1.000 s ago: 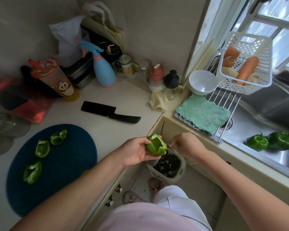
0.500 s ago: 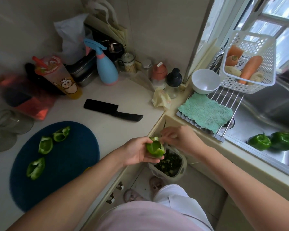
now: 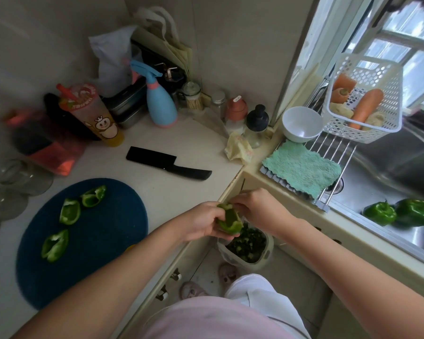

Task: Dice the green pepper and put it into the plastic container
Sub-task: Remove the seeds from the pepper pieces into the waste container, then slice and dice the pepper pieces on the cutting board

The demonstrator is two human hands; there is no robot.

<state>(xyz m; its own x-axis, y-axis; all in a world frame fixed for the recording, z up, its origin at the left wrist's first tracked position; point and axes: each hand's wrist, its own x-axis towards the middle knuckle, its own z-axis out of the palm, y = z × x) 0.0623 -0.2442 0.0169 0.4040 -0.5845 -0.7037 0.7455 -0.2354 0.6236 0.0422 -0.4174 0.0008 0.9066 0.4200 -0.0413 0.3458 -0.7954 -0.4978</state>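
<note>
Gripping a green pepper piece (image 3: 230,220) in my left hand (image 3: 201,222) at frame centre, I pinch its upper edge with my right hand (image 3: 257,206), hands together above a plastic tub (image 3: 269,243) of green bits. Three more pepper pieces (image 3: 70,211) lie on the blue board (image 3: 103,241), lower left.

Four pepper pieces (image 3: 69,211) (one held), two whole peppers (image 3: 380,213), one knife (image 3: 168,166)
</note>
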